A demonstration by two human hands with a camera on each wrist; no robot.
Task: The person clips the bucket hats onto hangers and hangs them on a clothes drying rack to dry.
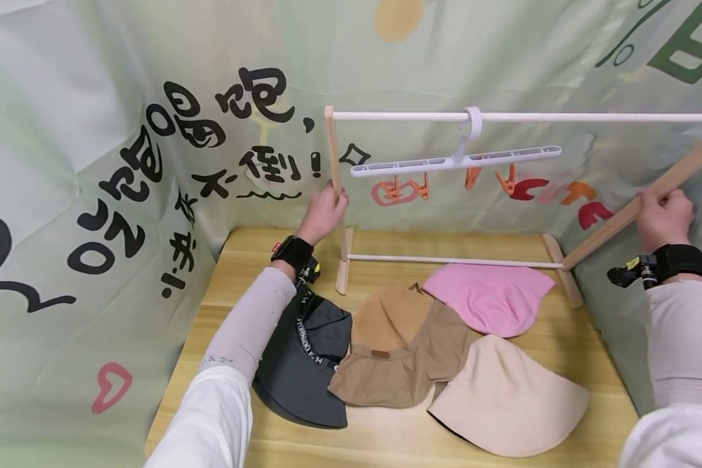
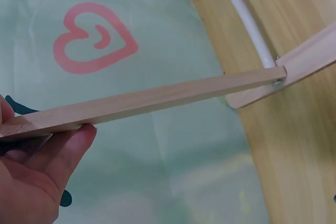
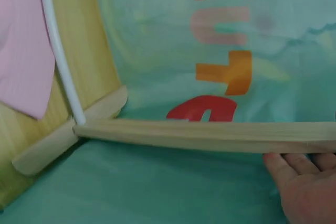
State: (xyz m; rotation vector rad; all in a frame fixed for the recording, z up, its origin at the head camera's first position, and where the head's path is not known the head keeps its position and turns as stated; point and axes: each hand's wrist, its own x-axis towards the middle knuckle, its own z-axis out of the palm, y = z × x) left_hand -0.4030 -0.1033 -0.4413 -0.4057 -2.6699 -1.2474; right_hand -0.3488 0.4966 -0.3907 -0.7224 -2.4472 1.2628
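At the rack [image 1: 561, 117], your left hand [image 1: 323, 213] grips the left post [image 1: 332, 146], your right hand [image 1: 668, 218] the right post [image 1: 605, 233]. Between them a white hanger [image 1: 415, 166] with orange clips [image 1: 391, 189] hangs from the rail [image 1: 398, 117]; the rack stands on the table [image 1: 234, 283] behind hats [image 1: 392, 374].

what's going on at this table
A person's left hand grips the left post of a small rack, and the right hand grips its right post. A pale hanger with orange clips hangs from the top bar. Several hats lie on the table in front.
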